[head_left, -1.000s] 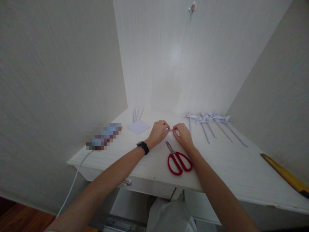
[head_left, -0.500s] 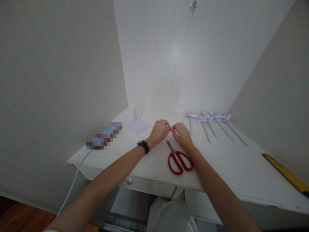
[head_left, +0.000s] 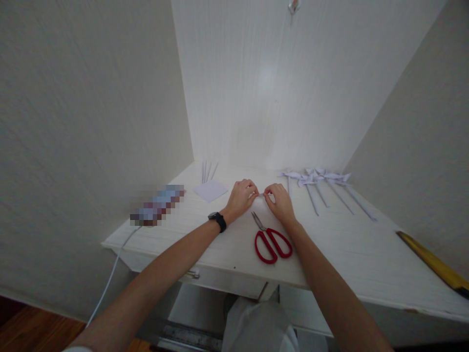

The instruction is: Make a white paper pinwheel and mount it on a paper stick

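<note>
Near the middle of the table (head_left: pixel 366 254), the left hand (head_left: pixel 241 198) and right hand (head_left: pixel 280 203) pinch the two ends of a small paper piece (head_left: pixel 261 194) between their fingertips. Red scissors (head_left: pixel 271 241) lie just beside the right wrist toward the front edge, folded paper pinwheels (head_left: pixel 318 182) toward the back right corner.
</note>
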`<action>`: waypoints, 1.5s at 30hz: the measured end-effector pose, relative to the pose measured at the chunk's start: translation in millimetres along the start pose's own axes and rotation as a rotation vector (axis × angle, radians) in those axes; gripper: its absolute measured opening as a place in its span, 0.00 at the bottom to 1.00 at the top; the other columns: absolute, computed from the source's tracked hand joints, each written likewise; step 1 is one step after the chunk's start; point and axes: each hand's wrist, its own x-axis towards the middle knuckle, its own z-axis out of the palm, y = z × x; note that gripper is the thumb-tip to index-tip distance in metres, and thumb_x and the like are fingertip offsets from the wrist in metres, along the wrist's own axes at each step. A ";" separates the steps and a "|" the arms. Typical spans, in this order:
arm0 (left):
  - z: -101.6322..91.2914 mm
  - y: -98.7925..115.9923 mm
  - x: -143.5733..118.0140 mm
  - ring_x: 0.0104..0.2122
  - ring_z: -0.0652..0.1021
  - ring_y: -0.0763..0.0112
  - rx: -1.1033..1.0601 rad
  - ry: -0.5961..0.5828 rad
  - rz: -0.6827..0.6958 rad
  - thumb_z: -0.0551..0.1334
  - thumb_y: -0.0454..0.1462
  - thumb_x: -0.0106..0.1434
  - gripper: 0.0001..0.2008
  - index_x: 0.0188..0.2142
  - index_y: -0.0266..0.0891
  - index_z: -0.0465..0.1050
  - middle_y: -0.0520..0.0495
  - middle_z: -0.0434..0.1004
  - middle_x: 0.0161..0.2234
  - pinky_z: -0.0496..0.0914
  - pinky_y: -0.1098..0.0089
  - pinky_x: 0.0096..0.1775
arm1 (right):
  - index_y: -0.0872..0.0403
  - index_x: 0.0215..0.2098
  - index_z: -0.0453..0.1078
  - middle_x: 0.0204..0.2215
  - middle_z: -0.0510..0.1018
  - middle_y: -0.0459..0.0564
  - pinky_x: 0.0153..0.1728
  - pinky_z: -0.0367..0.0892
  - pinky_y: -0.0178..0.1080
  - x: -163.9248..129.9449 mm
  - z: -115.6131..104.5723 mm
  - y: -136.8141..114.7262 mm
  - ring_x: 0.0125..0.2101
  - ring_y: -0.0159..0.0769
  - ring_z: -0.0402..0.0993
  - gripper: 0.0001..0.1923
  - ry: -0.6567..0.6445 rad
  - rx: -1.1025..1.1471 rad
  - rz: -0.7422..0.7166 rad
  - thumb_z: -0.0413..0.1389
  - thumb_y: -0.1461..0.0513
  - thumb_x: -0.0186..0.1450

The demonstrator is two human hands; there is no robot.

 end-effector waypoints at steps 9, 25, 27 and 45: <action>-3.0 0.5 0.6 0.39 0.69 0.66 0.002 -0.007 -0.018 0.57 0.35 0.61 0.05 0.32 0.39 0.71 0.47 0.71 0.35 0.60 0.64 0.42 | 0.53 0.30 0.62 0.29 0.68 0.50 0.36 0.59 0.40 -4.1 0.6 12.8 0.33 0.39 0.62 0.03 0.048 -0.001 0.066 0.48 0.64 0.62; -5.5 -8.6 -1.7 0.40 0.69 0.66 0.025 -0.003 -0.019 0.58 0.35 0.61 0.05 0.31 0.39 0.72 0.48 0.71 0.36 0.61 0.64 0.43 | 0.54 0.40 0.62 0.36 0.69 0.54 0.40 0.62 0.43 -6.2 0.2 11.8 0.38 0.42 0.63 0.08 -0.029 0.049 -0.010 0.50 0.59 0.64; -6.0 -6.1 -1.9 0.40 0.68 0.66 0.020 -0.029 0.028 0.56 0.36 0.62 0.06 0.33 0.39 0.72 0.48 0.71 0.36 0.60 0.64 0.44 | 0.53 0.37 0.62 0.35 0.69 0.53 0.40 0.62 0.43 -5.8 -1.3 9.9 0.38 0.42 0.63 0.06 -0.036 0.040 -0.028 0.49 0.60 0.64; -9.2 -1.4 -0.8 0.42 0.68 0.66 0.003 -0.095 0.039 0.55 0.34 0.61 0.05 0.34 0.39 0.69 0.46 0.71 0.37 0.60 0.64 0.45 | 0.52 0.32 0.63 0.30 0.69 0.51 0.38 0.61 0.41 -4.9 -3.6 2.9 0.36 0.41 0.63 0.05 -0.078 0.016 -0.059 0.47 0.62 0.65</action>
